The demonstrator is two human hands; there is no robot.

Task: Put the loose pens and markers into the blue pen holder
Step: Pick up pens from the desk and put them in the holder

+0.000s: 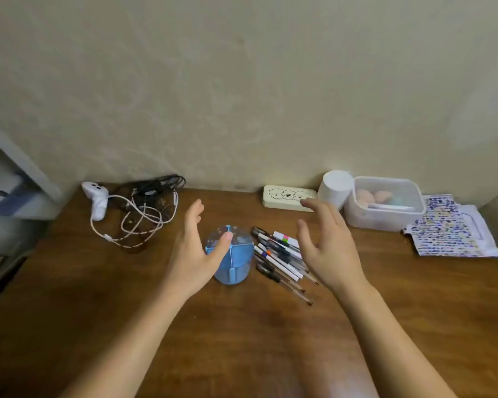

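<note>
Both hands open, empty: left hand (197, 248) beside blue pen holder (233, 255) to steady it; right hand (327, 248) over loose pens (279, 261) just right of holder, probably to scoop.

Home desk corner, likely a bedroom or study. Worn wooden desk (242, 340) pushed against a plain cream wall (242, 81). Personal clutter along the back: tangled charger cables (140, 219), power strip (289, 197) with doodled cartoon faces, plastic tub (385, 203) holding makeup sponges, sticker sheets (449, 228). Loose pens (282, 258) beside a blue holder (233, 259).
</note>
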